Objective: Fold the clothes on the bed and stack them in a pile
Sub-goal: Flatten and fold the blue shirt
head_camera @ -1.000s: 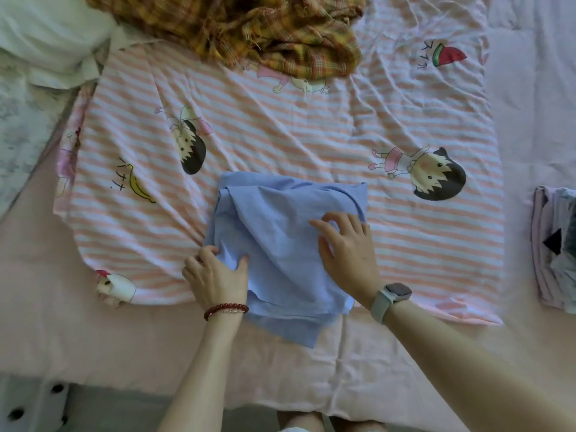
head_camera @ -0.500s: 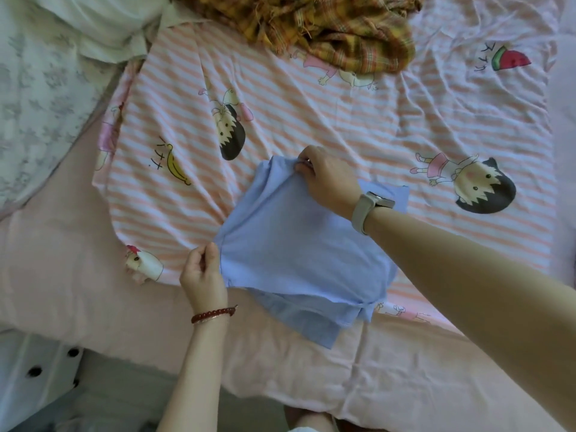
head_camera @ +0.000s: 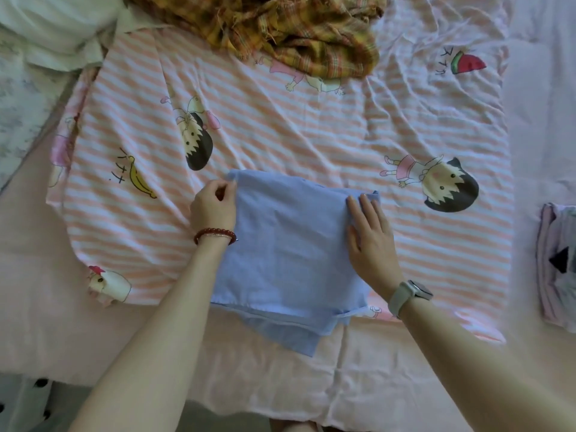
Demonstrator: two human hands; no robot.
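Observation:
A light blue garment (head_camera: 290, 251) lies folded into a rough rectangle on the pink striped cartoon sheet (head_camera: 296, 135), its lower layers sticking out toward the bed's near edge. My left hand (head_camera: 213, 205), with a red bead bracelet, pinches the garment's far left corner. My right hand (head_camera: 371, 241), with a watch on the wrist, lies flat with straight fingers on the garment's right edge. A crumpled yellow plaid garment (head_camera: 299, 29) sits unfolded at the far side of the sheet. A pile of folded clothes (head_camera: 558, 269) lies at the right edge of the view.
White bedding (head_camera: 53, 26) is bunched at the far left. A plain pink sheet (head_camera: 280, 378) covers the bed's near edge. Dark-dotted fabric (head_camera: 28, 403) shows below the bed at the lower left.
My left hand moved from the garment's near left edge up to its far left corner. My right hand left that corner and now lies flat on the right edge; the fold is flatter.

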